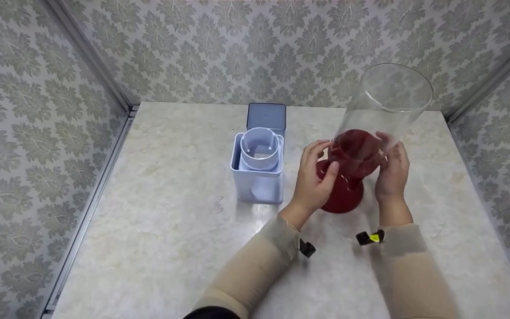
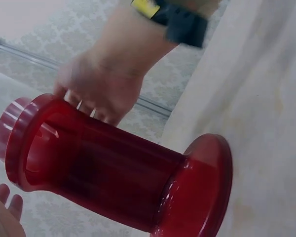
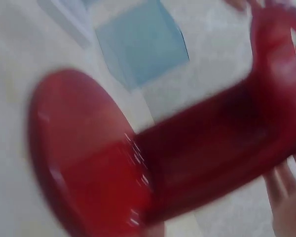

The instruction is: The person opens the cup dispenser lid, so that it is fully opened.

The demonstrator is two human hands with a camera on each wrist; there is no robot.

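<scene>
The left hand (image 1: 311, 181) and right hand (image 1: 392, 175) are gripping the upper end of a red stand (image 1: 342, 198) from opposite sides, right of centre over the table (image 1: 171, 243), a clear cylinder (image 1: 381, 115) rising above. The piece is probably handling as stiff, slick and top-heavy, the cylinder perhaps fragile, the stand's shaft offering the surest hold.

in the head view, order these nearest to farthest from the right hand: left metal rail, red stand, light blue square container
1. Red stand, immediately left of the right hand
2. Light blue square container, farther left, near mid-picture
3. Left metal rail, at the far left
</scene>
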